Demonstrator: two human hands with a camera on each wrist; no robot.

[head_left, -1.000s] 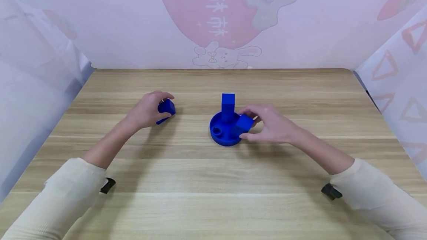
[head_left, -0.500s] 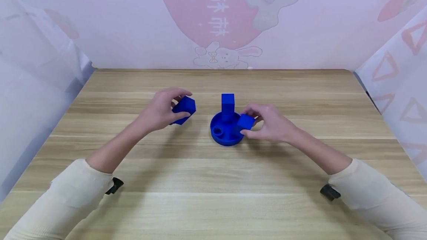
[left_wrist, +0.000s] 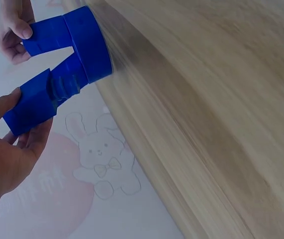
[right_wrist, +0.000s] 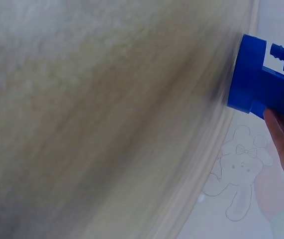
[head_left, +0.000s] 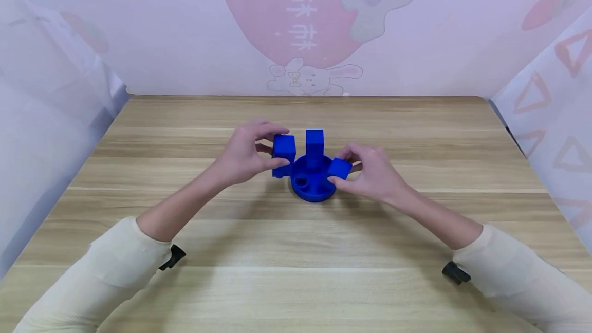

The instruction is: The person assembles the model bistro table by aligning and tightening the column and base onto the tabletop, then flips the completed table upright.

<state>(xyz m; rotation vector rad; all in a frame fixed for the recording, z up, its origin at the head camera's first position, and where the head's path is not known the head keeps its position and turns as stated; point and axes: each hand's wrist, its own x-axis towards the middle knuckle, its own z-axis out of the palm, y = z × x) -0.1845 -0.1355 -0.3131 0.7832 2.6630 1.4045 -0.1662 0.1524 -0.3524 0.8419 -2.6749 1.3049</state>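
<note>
A round blue base (head_left: 314,197) with a low rim sits on the table, with a hole (head_left: 301,182) at its near left. One square blue block (head_left: 315,140) stands upright at its back. My left hand (head_left: 245,154) grips a second blue block (head_left: 284,146) between thumb and fingers, just left of the base and raised; a ridged stud (left_wrist: 66,88) sticks out of its lower end. On the base's right side my right hand (head_left: 375,173) pinches the top of a third blue block (head_left: 339,168), whose lower end meets the base (right_wrist: 246,74) in the right wrist view.
Wood-grained table (head_left: 287,271) stretches around the base. A pale printed backdrop (head_left: 185,30) rises at its far edge, with white sheets (head_left: 51,91) at the sides. Black straps or mounts (head_left: 173,257) hang below both sleeves.
My left hand has carried its block rightward to the base's left side, turning it more upright. My right hand has stayed on its block, which tilts slightly less.
</note>
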